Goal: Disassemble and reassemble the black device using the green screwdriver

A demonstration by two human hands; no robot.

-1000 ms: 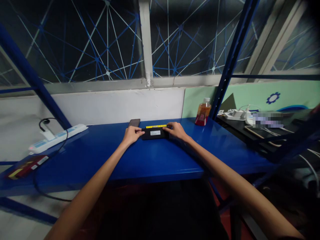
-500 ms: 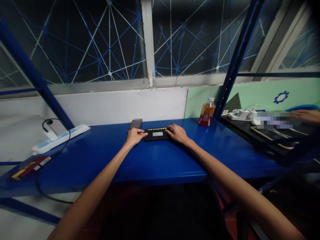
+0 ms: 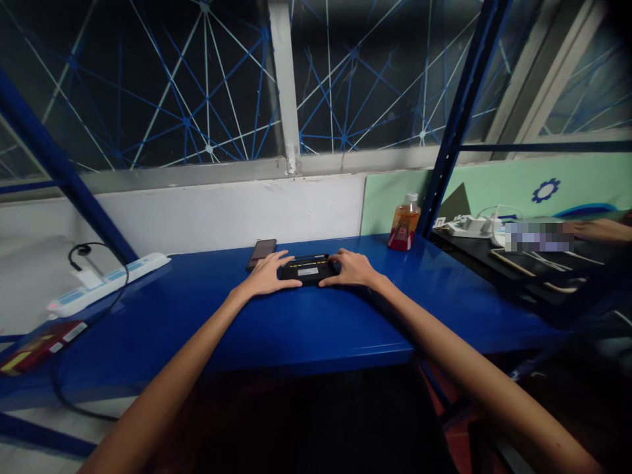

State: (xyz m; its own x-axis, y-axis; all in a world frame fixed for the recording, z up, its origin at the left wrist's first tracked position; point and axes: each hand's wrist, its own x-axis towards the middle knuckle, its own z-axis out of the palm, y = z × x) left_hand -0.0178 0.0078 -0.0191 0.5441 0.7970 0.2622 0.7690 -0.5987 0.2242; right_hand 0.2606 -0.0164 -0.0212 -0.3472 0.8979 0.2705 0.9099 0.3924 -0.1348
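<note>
A flat black box with a white label and a dashed yellow line lies on the blue table, a dark strip showing along its back edge. My left hand grips the left end, its thumb along the front and its fingers around the back. At the other end my right hand holds the box likewise, thumb at the near corner and fingers curled over the far one. Just behind my left hand lies a dark phone, partly covered by my fingers.
A bottle of orange drink stands at the back right. On the left are a white power strip with a plugged-in black cable and a dark red box. Beyond the blue post, another person's hand is over a black table.
My hands have opened wider around the box, thumbs now at its front edge. The box's back edge looks different, with a dark strip behind the yellow line. The view has shifted slightly.
</note>
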